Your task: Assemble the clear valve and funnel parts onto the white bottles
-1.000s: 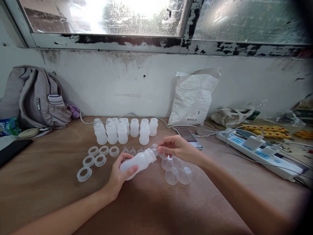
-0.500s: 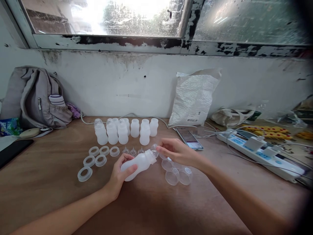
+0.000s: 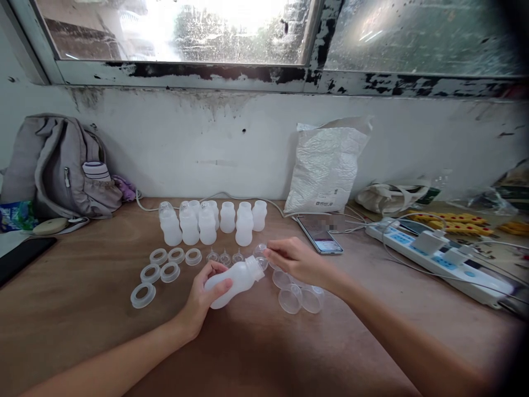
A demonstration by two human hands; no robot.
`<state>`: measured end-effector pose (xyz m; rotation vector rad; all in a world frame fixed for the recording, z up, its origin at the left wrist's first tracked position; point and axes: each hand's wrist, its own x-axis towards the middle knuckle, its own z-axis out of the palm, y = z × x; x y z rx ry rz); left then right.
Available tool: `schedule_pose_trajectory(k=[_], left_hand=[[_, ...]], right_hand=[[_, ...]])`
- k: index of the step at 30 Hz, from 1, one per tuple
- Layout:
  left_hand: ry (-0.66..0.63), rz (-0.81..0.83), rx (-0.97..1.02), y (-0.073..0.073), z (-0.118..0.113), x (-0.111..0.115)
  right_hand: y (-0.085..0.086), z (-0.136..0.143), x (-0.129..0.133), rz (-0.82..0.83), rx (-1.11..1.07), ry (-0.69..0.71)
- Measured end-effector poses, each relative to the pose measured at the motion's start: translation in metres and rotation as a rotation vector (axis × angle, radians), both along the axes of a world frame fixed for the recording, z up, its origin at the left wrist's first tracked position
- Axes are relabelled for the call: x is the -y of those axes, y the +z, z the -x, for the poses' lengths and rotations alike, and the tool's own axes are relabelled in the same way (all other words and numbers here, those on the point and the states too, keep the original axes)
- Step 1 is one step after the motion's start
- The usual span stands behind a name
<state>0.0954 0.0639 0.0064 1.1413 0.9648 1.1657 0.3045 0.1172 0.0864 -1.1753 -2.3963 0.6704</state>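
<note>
My left hand (image 3: 203, 298) is wrapped round a frosted white bottle (image 3: 231, 282), tilted with its neck up to the right. A clear nipple (image 3: 261, 261) sits at the bottle's mouth, and the pinched fingertips of my right hand (image 3: 291, 258) are at its tip. Left of the hands lie several translucent rings (image 3: 169, 271). Small clear nipples (image 3: 225, 258) stand behind the held bottle. Clear cups (image 3: 290, 299) lie beneath and in front of my right hand. Several white bottles (image 3: 207, 225) stand in rows farther back, some with clear tops.
A phone (image 3: 320, 234) and a silvery packet (image 3: 326, 165) are behind my right hand. On the right runs a power strip (image 3: 442, 264) with chargers and cables. A grey backpack (image 3: 61, 165) and a black object (image 3: 22, 258) are at the left.
The fingers of my right hand have closed up a little more at the nipple. The held bottle and my left hand have hardly moved.
</note>
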Motion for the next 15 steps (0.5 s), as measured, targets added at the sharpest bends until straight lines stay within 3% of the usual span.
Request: schedule_pose_trajectory(k=[4, 8, 11, 15], left_hand=[[-0.056, 0.047, 0.086, 0.0019, -0.0017, -0.0013], [-0.075, 0.092, 0.164, 0.0044, -0.0027, -0.0038], [-0.087, 0.105, 0.166, 0.0048, -0.0027, -0.0046], [-0.071, 0.081, 0.112, 0.0040, -0.0018, -0.0034]], right_hand=[[-0.0034, 0.0008, -0.0003, -0.057, -0.004, -0.023], [-0.0021, -0.0037, -0.0013, -0.048, -0.048, 0.046], [-0.0012, -0.0049, -0.0013, -0.019, -0.063, 0.108], [-0.0042, -0.0014, -0.0001, 0.035, -0.085, 0.050]])
